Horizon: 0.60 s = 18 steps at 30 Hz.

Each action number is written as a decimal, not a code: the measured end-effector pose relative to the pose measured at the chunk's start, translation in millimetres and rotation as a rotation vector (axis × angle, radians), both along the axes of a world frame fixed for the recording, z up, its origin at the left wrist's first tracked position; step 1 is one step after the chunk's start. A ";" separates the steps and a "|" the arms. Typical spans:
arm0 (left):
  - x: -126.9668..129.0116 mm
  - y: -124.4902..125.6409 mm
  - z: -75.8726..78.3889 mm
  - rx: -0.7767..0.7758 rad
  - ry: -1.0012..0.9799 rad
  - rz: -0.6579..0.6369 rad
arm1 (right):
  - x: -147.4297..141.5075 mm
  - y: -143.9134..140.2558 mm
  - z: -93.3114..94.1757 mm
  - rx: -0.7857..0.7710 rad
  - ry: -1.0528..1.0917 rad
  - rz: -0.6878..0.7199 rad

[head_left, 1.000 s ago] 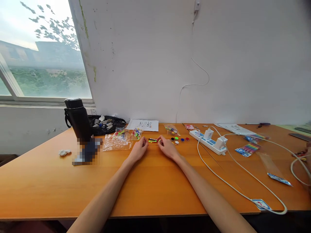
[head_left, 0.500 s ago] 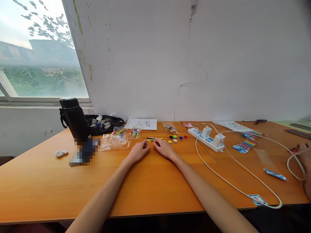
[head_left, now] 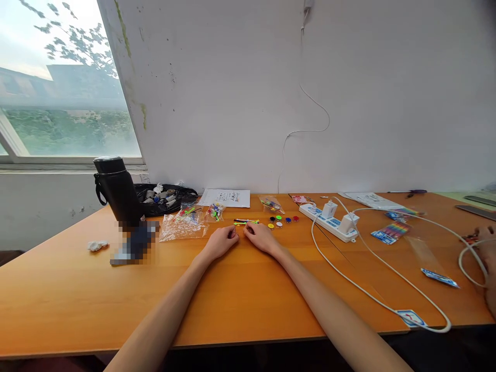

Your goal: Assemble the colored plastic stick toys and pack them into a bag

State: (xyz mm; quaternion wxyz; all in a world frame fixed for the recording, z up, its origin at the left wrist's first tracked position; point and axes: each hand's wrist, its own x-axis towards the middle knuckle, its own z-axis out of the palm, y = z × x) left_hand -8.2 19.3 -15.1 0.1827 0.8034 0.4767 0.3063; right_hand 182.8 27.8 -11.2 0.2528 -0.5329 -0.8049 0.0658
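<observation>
My left hand (head_left: pixel 220 242) and my right hand (head_left: pixel 260 236) rest on the orange table (head_left: pixel 240 289), fingers curled and fingertips almost meeting. Whether something tiny is pinched between them is too small to tell. Just beyond the fingertips lie a few thin coloured sticks (head_left: pixel 246 221). To their right sits a cluster of small round coloured discs (head_left: pixel 282 221). A crumpled clear plastic bag (head_left: pixel 182 226) lies left of my left hand, and a smaller bag of coloured pieces (head_left: pixel 216 211) lies behind it.
A black flask (head_left: pixel 116 191) and an open black pouch (head_left: pixel 166 196) stand at the back left, with a paper sheet (head_left: pixel 226 197) by the wall. A white power strip (head_left: pixel 329 219) and its cables (head_left: pixel 387 305) cross the right side. Another person's hand (head_left: pixel 489 243) shows at the right edge.
My right hand has pulled back from the coloured sticks toward my left hand, so the fingertips now nearly touch. The view has shifted slightly to the right.
</observation>
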 end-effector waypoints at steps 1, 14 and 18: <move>0.1 -0.4 0.4 0.002 -0.001 0.002 | 0.0 0.0 -0.1 -0.001 0.002 0.003; 0.1 -0.2 -0.4 -0.006 -0.003 0.010 | 0.1 2.3 -3.0 0.008 0.002 0.005; -0.1 -0.6 0.3 -0.006 -0.001 0.004 | 0.3 2.9 -2.9 0.001 0.005 0.006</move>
